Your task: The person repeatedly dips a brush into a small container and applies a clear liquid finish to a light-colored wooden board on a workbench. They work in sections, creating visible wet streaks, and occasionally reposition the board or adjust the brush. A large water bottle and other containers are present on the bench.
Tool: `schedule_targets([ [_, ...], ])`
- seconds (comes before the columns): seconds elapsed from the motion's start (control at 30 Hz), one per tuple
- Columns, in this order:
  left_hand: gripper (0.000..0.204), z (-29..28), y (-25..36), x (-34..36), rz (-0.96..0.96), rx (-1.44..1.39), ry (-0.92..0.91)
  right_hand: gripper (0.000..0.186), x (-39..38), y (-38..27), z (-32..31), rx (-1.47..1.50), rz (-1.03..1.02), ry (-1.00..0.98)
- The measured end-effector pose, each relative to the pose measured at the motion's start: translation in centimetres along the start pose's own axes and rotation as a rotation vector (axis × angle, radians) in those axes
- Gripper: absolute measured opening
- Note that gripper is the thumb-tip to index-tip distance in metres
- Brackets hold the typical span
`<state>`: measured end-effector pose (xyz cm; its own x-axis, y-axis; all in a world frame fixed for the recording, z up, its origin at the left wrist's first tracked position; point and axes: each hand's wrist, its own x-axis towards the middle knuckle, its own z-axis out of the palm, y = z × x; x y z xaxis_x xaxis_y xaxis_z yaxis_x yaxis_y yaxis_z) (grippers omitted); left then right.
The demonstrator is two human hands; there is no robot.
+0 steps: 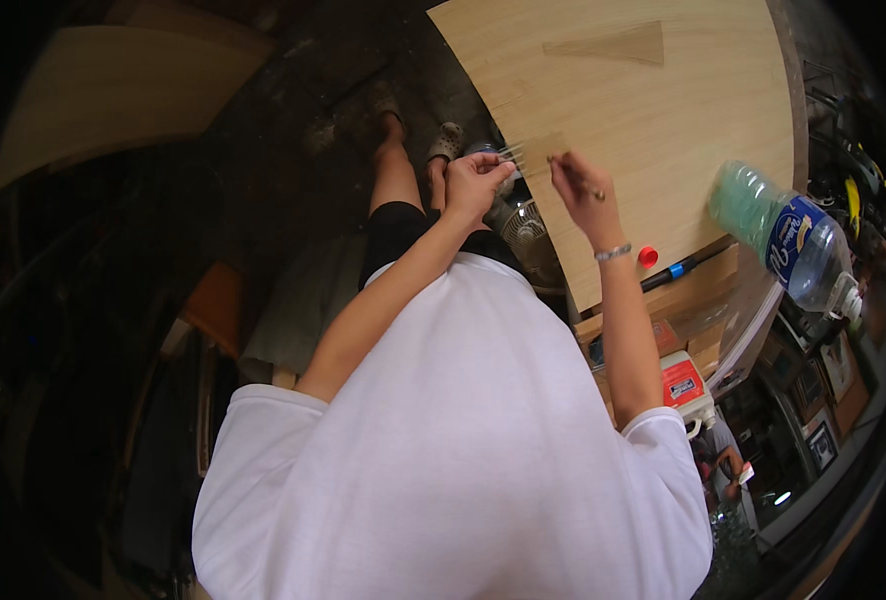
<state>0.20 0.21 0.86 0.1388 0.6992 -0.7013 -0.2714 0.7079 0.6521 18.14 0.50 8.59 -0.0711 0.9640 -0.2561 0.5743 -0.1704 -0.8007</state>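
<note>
Near the left edge of the pale wooden board (678, 120), my left hand (475, 187) is closed in a pinch on several thin, pale prong-like strips (511, 153). What they belong to is too small to make out. Just to the right, over the board, my right hand (585, 192) curls round a thin stick-like tool (599, 194). Its tip is hard to tell, and the fingers hide most of it. Between the two hands lies a small brownish patch (545, 148) at the board's edge. A bracelet circles my right wrist.
Right of my forearm are a red cap (647, 257) and a dark rod with a blue band (676, 271). A large plastic bottle (783, 235) leans at the board's right. Below stands a white jug (685, 388) with a red label. A fan (523, 225) sits beside my legs.
</note>
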Motion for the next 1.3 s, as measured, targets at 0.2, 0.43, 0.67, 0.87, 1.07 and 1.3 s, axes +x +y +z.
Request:
schedule_targets([
  [0.2, 0.021, 0.1, 0.0, 0.2, 0.000, -0.010, 0.022, 0.013, 4.2, 2.5, 0.7, 0.011, -0.093, -0.018],
  [0.43, 0.022, -0.7, 0.0, 0.0, -0.014, 0.042, -0.016, 0.007, -6.9, -0.4, -0.5, -0.005, 0.029, -0.056],
  [0.67, 0.023, 3.8, 5.7, -2.9, -0.107, 0.125, -0.236, 0.017, -12.4, -0.4, -0.6, 0.599, 0.320, 0.543],
  [0.87, 0.026, 19.7, 11.1, -6.9, -0.061, 0.108, -0.645, 0.030, -13.6, -0.1, -3.6, 0.902, 0.404, 0.879],
  [1.07, 0.020, 33.6, 13.0, -10.0, -0.106, 0.071, -0.773, 0.030, -13.9, -0.8, -11.0, 0.864, 0.209, 1.037],
  [1.3, 0.017, 39.0, 12.4, -10.0, -0.125, 0.102, -0.735, 0.031, -14.3, -2.9, -17.9, 0.892, 0.181, 1.088],
])
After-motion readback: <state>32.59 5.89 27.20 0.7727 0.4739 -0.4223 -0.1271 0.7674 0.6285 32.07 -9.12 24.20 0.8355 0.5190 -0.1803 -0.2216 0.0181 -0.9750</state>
